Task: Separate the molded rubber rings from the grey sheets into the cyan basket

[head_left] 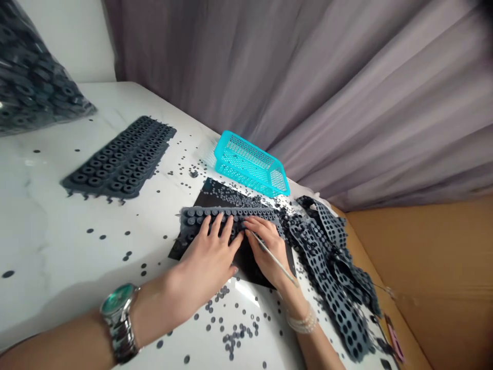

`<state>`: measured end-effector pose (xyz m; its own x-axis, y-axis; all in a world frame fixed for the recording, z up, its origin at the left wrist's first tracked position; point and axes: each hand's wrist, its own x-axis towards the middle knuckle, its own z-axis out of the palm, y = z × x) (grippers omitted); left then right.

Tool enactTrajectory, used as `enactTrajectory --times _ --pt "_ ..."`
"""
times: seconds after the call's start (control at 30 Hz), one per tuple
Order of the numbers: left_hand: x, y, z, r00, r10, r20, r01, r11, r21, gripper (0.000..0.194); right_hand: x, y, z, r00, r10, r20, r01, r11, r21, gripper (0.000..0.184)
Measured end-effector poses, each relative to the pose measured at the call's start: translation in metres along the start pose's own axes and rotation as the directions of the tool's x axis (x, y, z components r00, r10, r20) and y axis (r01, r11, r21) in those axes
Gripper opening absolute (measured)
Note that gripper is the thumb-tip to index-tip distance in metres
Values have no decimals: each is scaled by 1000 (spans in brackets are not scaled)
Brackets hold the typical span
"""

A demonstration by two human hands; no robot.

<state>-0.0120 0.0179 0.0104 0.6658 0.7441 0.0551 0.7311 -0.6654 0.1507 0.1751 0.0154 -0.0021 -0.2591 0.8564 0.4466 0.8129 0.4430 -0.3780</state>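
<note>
A dark grey rubber sheet of moulded rings (192,222) lies on a black mat (246,264) in the middle of the white table. My left hand (210,254) rests flat on the sheet with its fingers spread. My right hand (265,244) presses on the sheet's right part and holds a thin metal pick (275,259) that slants back toward my wrist. A watch sits on my left wrist, a bead bracelet on my right.
A second ring sheet (119,156) lies at the left. A turquoise basket (250,163) stands behind the mat. Punched-out rubber strips (335,272) pile up at the right. Small grey discs (234,334) are scattered about. A bag of rings (26,82) sits far left.
</note>
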Motion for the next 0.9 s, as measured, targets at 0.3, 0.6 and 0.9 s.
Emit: enactTrajectory --times 0.3,0.6,0.9 --pt "4 2 3 996 -43 73 44 999 -7 73 -1 5 2 998 -57 23 58 995 -76 20" --pt "2 5 7 997 -53 53 54 998 -15 72 2 7 6 983 -142 118 164 963 -214 18" --pt "-2 6 11 998 -58 10 58 998 9 74 1 14 10 992 -72 104 94 971 -222 27"
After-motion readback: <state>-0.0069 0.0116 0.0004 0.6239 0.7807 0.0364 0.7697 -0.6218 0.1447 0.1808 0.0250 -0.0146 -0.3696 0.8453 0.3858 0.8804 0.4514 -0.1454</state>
